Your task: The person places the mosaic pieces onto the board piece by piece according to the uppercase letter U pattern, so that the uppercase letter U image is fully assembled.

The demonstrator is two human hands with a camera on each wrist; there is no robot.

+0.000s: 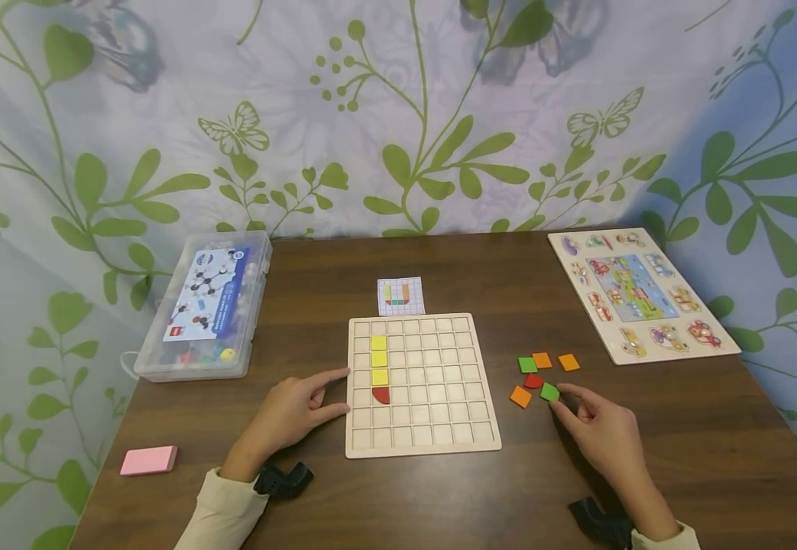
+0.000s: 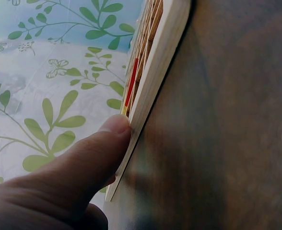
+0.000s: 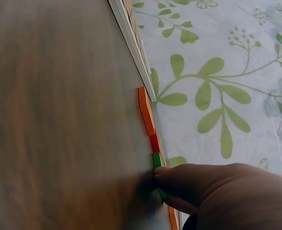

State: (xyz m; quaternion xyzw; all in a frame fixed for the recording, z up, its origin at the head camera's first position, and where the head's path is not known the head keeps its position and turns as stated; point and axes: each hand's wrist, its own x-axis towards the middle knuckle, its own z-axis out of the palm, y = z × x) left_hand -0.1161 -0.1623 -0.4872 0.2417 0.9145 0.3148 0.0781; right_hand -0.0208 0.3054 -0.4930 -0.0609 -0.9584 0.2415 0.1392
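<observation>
Pinches green square tile (image 1: pixel 549 392) at fingertips of right grip (image 1: pixel 600 431), with red curved-edge tile (image 1: pixel 534 380) just left of it. Rests left grip (image 1: pixel 291 412), held wide, against left edge of pale wooden grid board (image 1: pixel 432 374). Beyond left grip, shows transparent plastic box (image 1: pixel 164 367) bearing blue-and-white label (image 1: pixel 208 290), lettering too small to read.

The left wrist view crops the grid board (image 2: pixel 161 64) and left hand (image 2: pixel 74 172); the box lettering (image 1: pixel 228 296) is unreadably small.

The flat wooden grid board (image 1: pixel 442 393) holds three yellow tiles (image 1: pixel 379 359) above one red tile (image 1: pixel 380 396). Right of it, a green square (image 1: pixel 549 392) is pinched.
</observation>
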